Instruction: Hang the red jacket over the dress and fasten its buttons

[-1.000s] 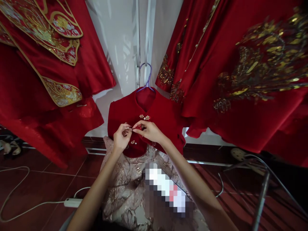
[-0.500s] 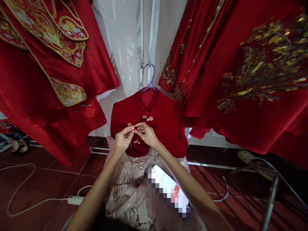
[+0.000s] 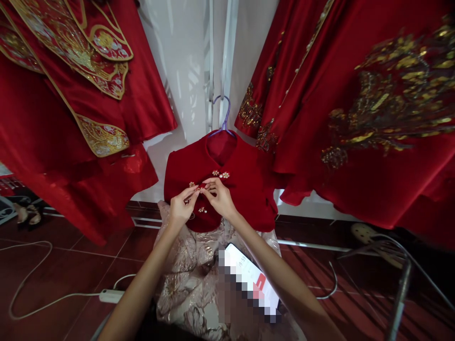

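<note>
Two nearly closed pinches: left hand [image 3: 183, 204], right hand [image 3: 218, 196], fingertips together on small red piece [image 3: 202, 186] at front of red garment [image 3: 249, 184]. Garment on purple hanger [image 3: 225, 124], lower edge against patterned fabric [image 3: 188, 284]. Phone [image 3: 248, 271] toward fabric's right edge.

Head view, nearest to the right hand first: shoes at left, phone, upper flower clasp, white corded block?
From the right hand:
1. Upper flower clasp, just above.
2. Phone, below.
3. White corded block, lower left.
4. Shoes, far left.
</note>
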### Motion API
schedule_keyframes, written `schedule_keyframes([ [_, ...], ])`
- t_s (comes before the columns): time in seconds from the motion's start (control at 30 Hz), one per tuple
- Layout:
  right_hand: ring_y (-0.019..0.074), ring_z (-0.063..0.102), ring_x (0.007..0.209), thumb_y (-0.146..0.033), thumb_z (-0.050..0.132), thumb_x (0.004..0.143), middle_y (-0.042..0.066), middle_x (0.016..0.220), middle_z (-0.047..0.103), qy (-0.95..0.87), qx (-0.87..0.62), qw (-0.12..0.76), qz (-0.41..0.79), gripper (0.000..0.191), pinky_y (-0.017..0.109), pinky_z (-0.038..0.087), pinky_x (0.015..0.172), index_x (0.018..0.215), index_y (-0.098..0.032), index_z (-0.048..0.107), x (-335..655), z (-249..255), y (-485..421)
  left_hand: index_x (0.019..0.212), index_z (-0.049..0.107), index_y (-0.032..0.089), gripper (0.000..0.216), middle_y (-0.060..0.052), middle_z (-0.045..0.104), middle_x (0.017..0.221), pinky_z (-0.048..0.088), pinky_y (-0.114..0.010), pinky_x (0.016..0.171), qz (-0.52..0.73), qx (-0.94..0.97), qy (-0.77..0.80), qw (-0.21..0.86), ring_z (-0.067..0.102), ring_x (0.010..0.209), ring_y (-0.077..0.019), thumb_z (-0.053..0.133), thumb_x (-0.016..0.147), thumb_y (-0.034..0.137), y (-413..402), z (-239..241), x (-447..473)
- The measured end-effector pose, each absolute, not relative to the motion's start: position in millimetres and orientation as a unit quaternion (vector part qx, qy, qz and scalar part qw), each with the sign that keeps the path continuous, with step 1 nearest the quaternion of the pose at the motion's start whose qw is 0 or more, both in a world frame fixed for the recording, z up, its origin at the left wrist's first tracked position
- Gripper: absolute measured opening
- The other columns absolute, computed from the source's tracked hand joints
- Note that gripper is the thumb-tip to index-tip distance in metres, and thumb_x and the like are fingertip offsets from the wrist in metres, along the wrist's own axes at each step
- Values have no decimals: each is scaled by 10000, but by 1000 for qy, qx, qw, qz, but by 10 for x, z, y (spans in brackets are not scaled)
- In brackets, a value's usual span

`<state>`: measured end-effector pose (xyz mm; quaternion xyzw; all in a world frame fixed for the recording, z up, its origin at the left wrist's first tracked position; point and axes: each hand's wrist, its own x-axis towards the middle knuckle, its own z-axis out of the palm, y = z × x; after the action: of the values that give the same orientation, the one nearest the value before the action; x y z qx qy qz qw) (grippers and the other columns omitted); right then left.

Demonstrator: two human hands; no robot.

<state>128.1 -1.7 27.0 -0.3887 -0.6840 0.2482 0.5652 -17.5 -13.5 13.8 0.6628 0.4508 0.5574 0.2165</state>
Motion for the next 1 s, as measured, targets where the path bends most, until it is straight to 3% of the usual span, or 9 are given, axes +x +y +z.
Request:
schedule_keyframes([
  [0.43,135,583,794,-264,560,795,37,874,577,-691,-393,565,220,222,293,517,751,997,-199,498,1239,273,-22,1048,647,197,265,-55,684,1038,536,-339,857,540,678,450,215,649,956,-201,552,820,292,-104,168,-184],
  [0.7,143,567,836,-254,515,833,46,912,564,-694,-397,575,177,190,296,511,765,1013,-194,508,1197,179,-16,1015,678,224,237,-30,715,923,524,-265,777,499,689,510,123,673,828,-169,541,836,297,-151,204,-207],
  [1.0,147,561,860,-215,487,853,57,948,545,-714,-389,564,143,161,287,510,774,1012,-195,505,1194,143,-15,1023,668,219,243,-34,697,971,512,-245,791,519,708,468,96,656,852,-139,504,843,218,-88,118,-195],
])
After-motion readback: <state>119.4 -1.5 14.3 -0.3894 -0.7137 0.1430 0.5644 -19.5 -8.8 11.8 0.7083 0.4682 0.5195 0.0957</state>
